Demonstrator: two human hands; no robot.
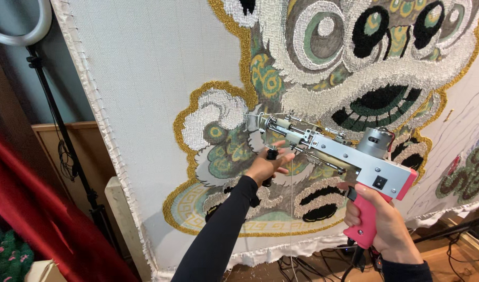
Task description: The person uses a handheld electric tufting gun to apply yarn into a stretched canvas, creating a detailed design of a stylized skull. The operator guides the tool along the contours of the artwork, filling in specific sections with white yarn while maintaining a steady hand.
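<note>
Tufting gun point(333, 149) held against stretched cloth point(145, 104), needle end near the lower centre of the tufted lion design point(312, 68). Right hand point(378, 222) wraps the pink grip; left hand point(265, 166) closed on the black front handle.

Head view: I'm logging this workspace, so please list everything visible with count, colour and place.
Silver metal tufting gun with pink grip: one, centre right, tip against the cloth.
Stretched white backing cloth: one, fills the middle.
Tufted lion-face design in gold, green, black and white yarn: one, on the cloth.
Grey ring light on black stand: one, top left.
Red fabric: one, lower left.
Black cables: several, floor below the cloth.
Left hand: black sleeve, grips the gun's black front handle.
Right hand: holds the pink grip.
</note>
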